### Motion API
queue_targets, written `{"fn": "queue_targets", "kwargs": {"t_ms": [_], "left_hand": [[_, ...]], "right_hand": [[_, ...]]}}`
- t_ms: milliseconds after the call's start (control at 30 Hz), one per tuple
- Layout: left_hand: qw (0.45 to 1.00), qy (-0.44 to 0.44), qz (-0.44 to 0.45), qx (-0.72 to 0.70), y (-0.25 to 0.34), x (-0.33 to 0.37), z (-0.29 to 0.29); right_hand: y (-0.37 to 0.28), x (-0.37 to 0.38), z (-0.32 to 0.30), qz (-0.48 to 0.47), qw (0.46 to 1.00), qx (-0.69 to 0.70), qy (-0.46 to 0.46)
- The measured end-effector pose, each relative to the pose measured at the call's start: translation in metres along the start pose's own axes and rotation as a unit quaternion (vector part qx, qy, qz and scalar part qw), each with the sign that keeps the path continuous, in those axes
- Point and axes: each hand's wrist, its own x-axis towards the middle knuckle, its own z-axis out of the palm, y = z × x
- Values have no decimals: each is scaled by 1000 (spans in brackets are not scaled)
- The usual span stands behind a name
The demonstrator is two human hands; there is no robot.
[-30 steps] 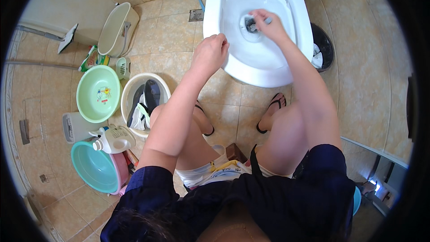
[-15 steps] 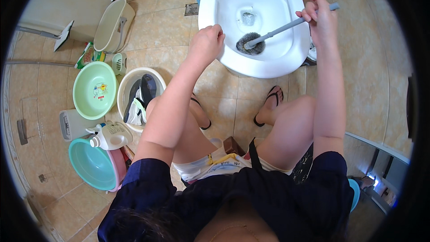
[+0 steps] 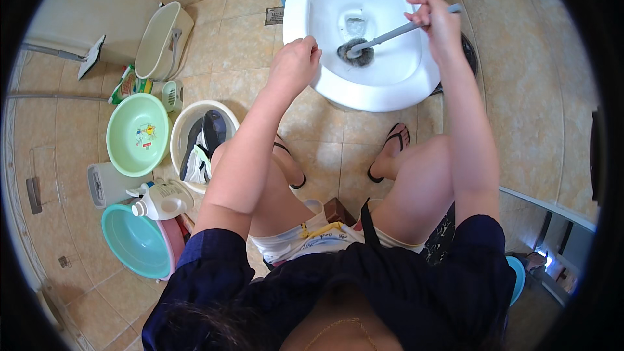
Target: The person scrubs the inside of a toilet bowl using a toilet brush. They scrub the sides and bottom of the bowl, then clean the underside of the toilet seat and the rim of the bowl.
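A white toilet bowl point(image 3: 396, 95) stands in front of me with its inside exposed and a little water at the drain. My right hand point(image 3: 442, 29) grips the grey handle of a toilet brush point(image 3: 393, 34) near its upper end, some fingers lifted. The brush's round, dark bristle head rests against the bowl's inner wall, just on my side of the drain. At the bowl's left front rim, my left hand point(image 3: 296, 64) is closed, knuckles up. Its palm side is hidden, so anything inside it does not show.
Left on the tiled floor are a green basin point(image 3: 123, 146), a cream basin point(image 3: 183, 117) with shoes soaking, a white jug point(image 3: 166, 201), a turquoise basin point(image 3: 133, 247) and a beige bin point(image 3: 148, 49). A squeegee point(image 3: 91, 58) is behind them. A wall rises at right.
My right hand has shifted left and slightly down, and the brush head has moved a little left and away from me. My left hand stays at the rim, nearly unmoved.
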Motion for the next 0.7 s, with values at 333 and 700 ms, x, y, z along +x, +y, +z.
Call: {"fn": "queue_targets", "kwargs": {"t_ms": [333, 700], "left_hand": [[1000, 13, 9, 16, 0, -1, -2], [1000, 5, 2, 22, 3, -3, -6]], "right_hand": [[-18, -7, 3, 23, 998, 58, -16], [-27, -7, 11, 7, 997, -41, -71]]}}
